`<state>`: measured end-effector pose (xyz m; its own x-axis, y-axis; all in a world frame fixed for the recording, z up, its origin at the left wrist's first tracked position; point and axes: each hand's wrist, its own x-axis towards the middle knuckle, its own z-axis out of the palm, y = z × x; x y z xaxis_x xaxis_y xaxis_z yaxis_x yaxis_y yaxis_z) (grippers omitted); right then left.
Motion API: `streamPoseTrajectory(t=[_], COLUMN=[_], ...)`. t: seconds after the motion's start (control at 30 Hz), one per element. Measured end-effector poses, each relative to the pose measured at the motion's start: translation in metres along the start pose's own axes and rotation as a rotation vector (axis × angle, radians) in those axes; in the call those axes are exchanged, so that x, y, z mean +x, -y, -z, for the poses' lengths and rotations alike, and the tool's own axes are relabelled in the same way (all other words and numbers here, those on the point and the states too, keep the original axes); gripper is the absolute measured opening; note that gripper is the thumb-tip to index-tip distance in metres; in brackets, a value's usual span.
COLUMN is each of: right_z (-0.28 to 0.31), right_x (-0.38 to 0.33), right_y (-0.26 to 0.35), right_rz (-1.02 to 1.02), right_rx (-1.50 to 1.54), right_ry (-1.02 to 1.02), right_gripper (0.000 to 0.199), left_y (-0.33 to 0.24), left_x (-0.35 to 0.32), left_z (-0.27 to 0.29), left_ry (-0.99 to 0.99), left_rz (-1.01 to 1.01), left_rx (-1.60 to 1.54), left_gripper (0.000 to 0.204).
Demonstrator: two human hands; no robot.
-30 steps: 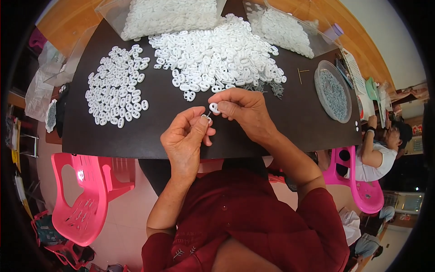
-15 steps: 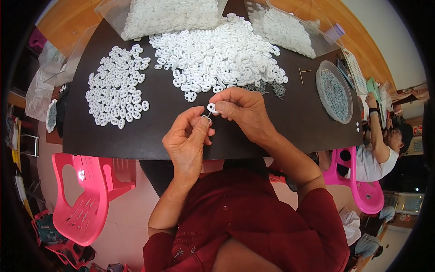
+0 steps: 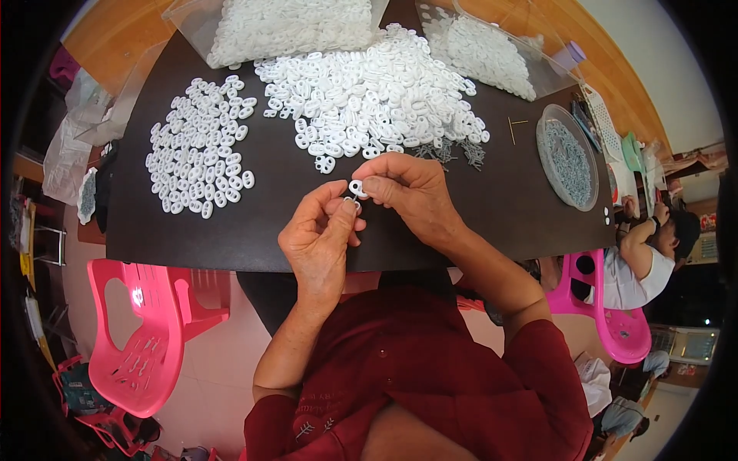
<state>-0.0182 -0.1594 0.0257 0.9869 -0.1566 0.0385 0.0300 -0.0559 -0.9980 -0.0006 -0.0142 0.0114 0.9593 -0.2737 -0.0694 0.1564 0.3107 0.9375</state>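
Close together above the table's front part, both my hands are closed in a pinch. Between the thumb and fingers of my left hand [image 3: 317, 237] is a small white plastic piece [image 3: 355, 205], partly covered by the fingertips. A white oval plastic piece with a hole [image 3: 357, 187] is pinched in my right hand [image 3: 419, 196], just above the left one; the two are touching or nearly so. Just beyond my hands lies a large heap of white two-holed oval pieces [image 3: 369, 100]. Small grey pins [image 3: 470, 156] lie at that heap's near right edge.
A spread of white oval pieces [image 3: 196, 150] covers the table's left side. Two clear bins [image 3: 196, 42] of white parts stand at the back. At right are a round tub [image 3: 544, 154] of grey pins and a thin brass-coloured pin [image 3: 512, 132]. A person [image 3: 642, 253] sits beyond the right edge.
The piece in my right hand has shifted slightly left and down toward the one in my left hand. The other person's raised arm has come down.
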Motion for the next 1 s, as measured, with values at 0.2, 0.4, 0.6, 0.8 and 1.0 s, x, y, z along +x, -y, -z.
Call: streamPoseTrajectory(t=[0.2, 0.4, 0.6, 0.8, 1.0], right_z=[-0.002, -0.004, -0.009, -0.011, -0.011], right_x=[-0.002, -0.004, -0.005, -0.009, -0.010], right_y=[0.000, -0.001, 0.000, -0.001, 0.000], right_rz=[0.040, 0.057, 0.043, 0.131, 0.097], right_rx=[-0.030, -0.050, -0.020, -0.138, -0.137], right_ry=[-0.028, -0.040, -0.017, -0.027, -0.005], right_gripper=[0.011, 0.011, 0.012, 0.013, 0.015], left_y=[0.004, 0.006, 0.005, 0.008, 0.011], left_x=[-0.002, -0.003, -0.004, -0.004, -0.004], left_z=[-0.001, -0.001, -0.002, -0.003, -0.004], left_ry=[-0.010, -0.016, -0.030, -0.045, -0.044], left_rz=[-0.046, -0.083, -0.103, -0.114, -0.120], left_rx=[-0.008, 0.024, 0.029, -0.008, -0.044], left_gripper=[0.022, 0.021, 0.021, 0.023, 0.024])
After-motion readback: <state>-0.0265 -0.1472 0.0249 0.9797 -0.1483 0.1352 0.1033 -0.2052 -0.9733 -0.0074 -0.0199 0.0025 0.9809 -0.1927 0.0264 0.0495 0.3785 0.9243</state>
